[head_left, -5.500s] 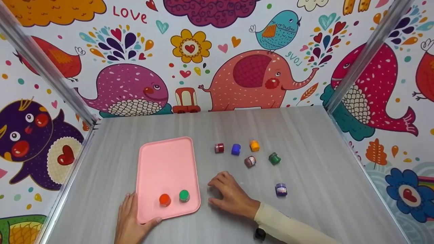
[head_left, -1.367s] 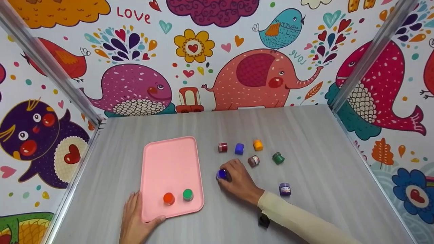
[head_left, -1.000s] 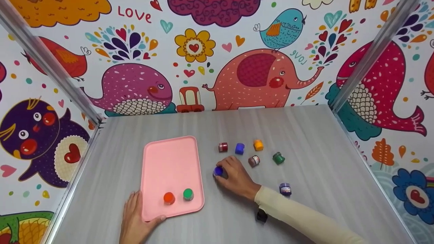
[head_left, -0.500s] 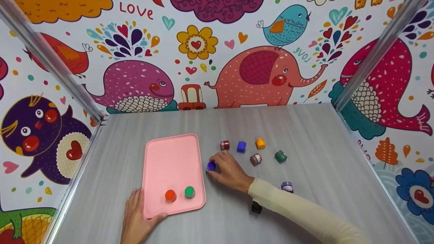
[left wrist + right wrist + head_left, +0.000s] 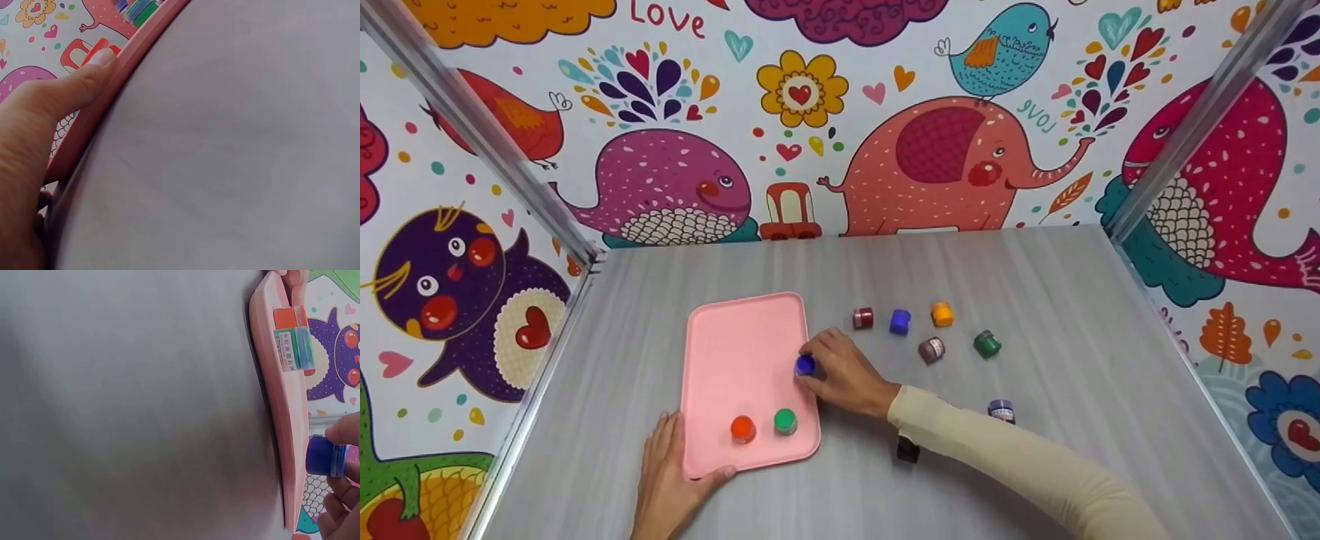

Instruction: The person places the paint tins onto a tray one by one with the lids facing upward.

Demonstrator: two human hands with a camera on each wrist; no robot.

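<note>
My right hand pinches a small blue-capped paint jar between thumb and fingers, just over the right rim of the pink tray. In the right wrist view this blue jar is held above the tray's edge, its cap towards the camera. My left hand rests at the tray's near left corner, fingers laid along the left side and thumb on the near rim. An orange-capped jar and a green-capped jar stand upright side by side in the tray's near part.
Right of the tray, several jars lie on the grey table: dark red, blue, orange, brown and dark green. A purple jar is nearer, by the right sleeve. Printed walls enclose the table.
My right hand, holding nothing 5.5 seconds ago, gripped the blue-capped jar by 1.4 seconds ago. It has since carried the jar left to the tray's edge. My left hand stays at the corner.
</note>
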